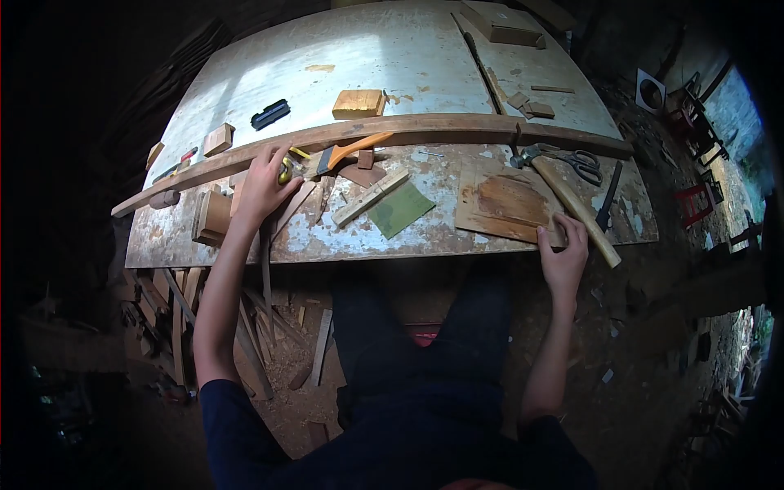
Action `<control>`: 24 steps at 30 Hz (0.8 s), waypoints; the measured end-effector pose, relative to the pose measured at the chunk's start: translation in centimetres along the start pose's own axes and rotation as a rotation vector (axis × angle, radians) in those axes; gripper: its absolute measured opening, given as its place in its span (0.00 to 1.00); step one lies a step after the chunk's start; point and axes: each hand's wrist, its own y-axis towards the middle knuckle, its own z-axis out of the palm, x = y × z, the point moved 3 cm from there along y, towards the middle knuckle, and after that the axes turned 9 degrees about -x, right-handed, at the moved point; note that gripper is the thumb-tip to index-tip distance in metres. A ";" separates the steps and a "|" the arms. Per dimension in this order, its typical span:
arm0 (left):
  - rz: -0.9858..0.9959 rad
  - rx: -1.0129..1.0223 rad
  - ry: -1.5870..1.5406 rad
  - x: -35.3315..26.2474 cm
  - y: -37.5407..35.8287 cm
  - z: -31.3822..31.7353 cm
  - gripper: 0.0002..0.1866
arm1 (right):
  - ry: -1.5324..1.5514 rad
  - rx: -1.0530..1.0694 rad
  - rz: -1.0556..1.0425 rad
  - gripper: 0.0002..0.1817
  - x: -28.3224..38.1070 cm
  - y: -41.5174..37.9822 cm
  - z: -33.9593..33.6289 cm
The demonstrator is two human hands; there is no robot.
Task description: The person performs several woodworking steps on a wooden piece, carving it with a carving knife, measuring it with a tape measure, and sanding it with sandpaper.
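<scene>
At the left of the workbench, my left hand [265, 181] curls its fingers round a yellow and black tape measure [285, 171], partly hidden by the hand. Just right of it lies a paintbrush [353, 152] with an orange handle. My right hand [565, 255] grips the near right corner of a flat wooden board [482, 214], its thumb at the edge. A darker brown wood piece [510, 198] rests on that board. Beside it lies a hammer [576, 211], its pale handle slanting past the bench edge. A green sandpaper sheet [402, 210] and a wood strip [371, 198] lie between my hands.
A long wooden beam [425, 124] crosses the workbench [327, 243]. Scissors [581, 166] and a dark file-like tool [609, 196] lie at the right. Wood blocks [359, 104] and a black case [270, 114] sit beyond the beam. Scrap wood [184, 318] is piled below left.
</scene>
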 end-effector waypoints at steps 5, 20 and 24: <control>-0.053 -0.075 -0.163 -0.6 0.3 -1.5 0.39 | 0.131 0.175 0.078 0.20 0.7 -0.6 0.7; 0.017 -0.342 -0.166 -3.0 -1.3 0.4 0.28 | -0.008 0.211 -0.292 0.30 3.9 -2.1 2.4; -0.129 -0.245 -0.258 -1.7 -1.2 1.1 0.16 | 0.043 0.205 -0.325 0.27 3.5 -2.0 2.0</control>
